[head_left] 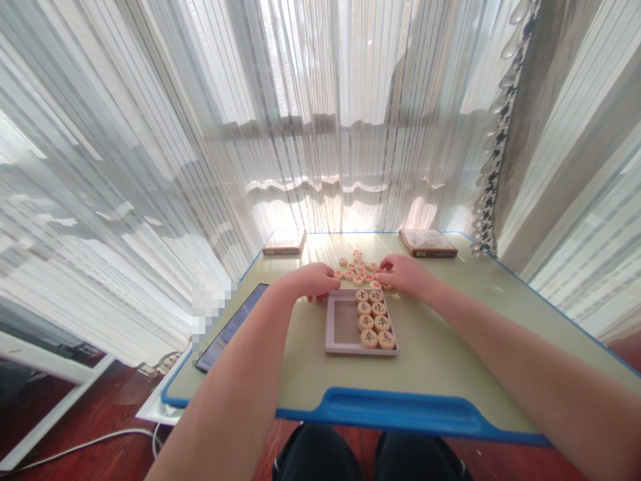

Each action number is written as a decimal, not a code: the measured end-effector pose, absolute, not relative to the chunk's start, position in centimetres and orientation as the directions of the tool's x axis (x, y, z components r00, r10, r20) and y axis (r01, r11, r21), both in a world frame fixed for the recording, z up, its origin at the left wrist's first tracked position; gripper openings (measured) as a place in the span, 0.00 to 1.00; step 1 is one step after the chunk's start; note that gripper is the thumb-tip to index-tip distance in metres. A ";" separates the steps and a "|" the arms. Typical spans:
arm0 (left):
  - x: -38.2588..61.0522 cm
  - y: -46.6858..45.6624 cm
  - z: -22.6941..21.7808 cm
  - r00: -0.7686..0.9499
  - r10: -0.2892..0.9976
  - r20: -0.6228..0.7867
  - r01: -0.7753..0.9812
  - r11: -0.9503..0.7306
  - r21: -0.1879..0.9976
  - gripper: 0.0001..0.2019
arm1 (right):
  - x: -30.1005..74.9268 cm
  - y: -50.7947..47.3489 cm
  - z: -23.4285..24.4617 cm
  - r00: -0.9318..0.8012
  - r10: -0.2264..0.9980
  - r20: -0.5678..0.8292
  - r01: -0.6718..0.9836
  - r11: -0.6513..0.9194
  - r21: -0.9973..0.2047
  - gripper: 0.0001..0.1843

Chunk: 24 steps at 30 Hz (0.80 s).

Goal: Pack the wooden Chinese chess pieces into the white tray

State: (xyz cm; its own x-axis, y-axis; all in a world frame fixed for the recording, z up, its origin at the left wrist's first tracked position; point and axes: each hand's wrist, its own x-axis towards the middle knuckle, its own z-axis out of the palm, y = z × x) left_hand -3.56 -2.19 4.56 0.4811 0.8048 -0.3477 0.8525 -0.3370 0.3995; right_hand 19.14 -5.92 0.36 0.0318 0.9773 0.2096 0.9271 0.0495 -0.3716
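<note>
A shallow grey tray (333, 347) lies in the middle of the table, with several round wooden chess pieces (374, 319) in two columns on its right side. Beyond its far edge lies a loose cluster of more pieces (356, 266). My left hand (311, 279) rests at the tray's far left corner, fingers curled, and whether it holds a piece is hidden. My right hand (404, 274) sits at the right of the cluster, fingertips pinched on a piece (376, 284) near the tray's far right corner.
The table (441, 361) is pale green with a blue rim and a blue groove along the near edge. Two flat boxes (284, 243) (427, 242) lie at the far corners. A dark phone (231, 327) lies at the left edge. Sheer curtains hang all around.
</note>
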 end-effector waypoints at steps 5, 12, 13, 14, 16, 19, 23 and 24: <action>-3.5 -2.0 4.0 0.538 0.765 -0.355 0.823 -0.385 0.417 0.09 | 18.6 -6.6 0.8 0.099 0.958 0.271 0.879 0.044 -0.475 0.12; -3.1 -2.6 4.2 0.592 0.717 -0.368 0.784 -0.407 0.469 0.08 | 19.1 -6.4 0.8 0.089 0.938 0.336 0.877 0.086 -0.472 0.12; -2.9 -2.8 4.3 0.598 0.712 -0.367 0.779 -0.407 0.477 0.08 | 19.2 -6.3 0.7 0.094 0.934 0.345 0.877 0.087 -0.473 0.13; -2.8 -3.0 4.3 0.603 0.710 -0.365 0.774 -0.409 0.483 0.08 | 19.2 -6.2 0.7 0.099 0.931 0.351 0.874 0.088 -0.478 0.13; -2.4 -3.4 4.3 0.617 0.702 -0.355 0.760 -0.414 0.501 0.08 | 19.2 -6.2 0.9 0.106 0.929 0.355 0.865 0.090 -0.494 0.12; -2.1 -3.7 4.3 0.652 0.667 -0.361 0.723 -0.405 0.560 0.07 | 19.0 -6.6 1.5 0.109 0.936 0.335 0.832 0.098 -0.546 0.11; -2.3 -3.4 4.4 0.660 0.632 -0.407 0.706 -0.337 0.623 0.08 | 17.9 -7.9 2.9 -0.038 0.971 0.237 0.767 0.180 -0.616 0.11; -2.4 -3.3 4.5 0.657 0.624 -0.422 0.707 -0.318 0.632 0.08 | 17.5 -8.4 3.2 -0.077 0.973 0.217 0.757 0.198 -0.623 0.11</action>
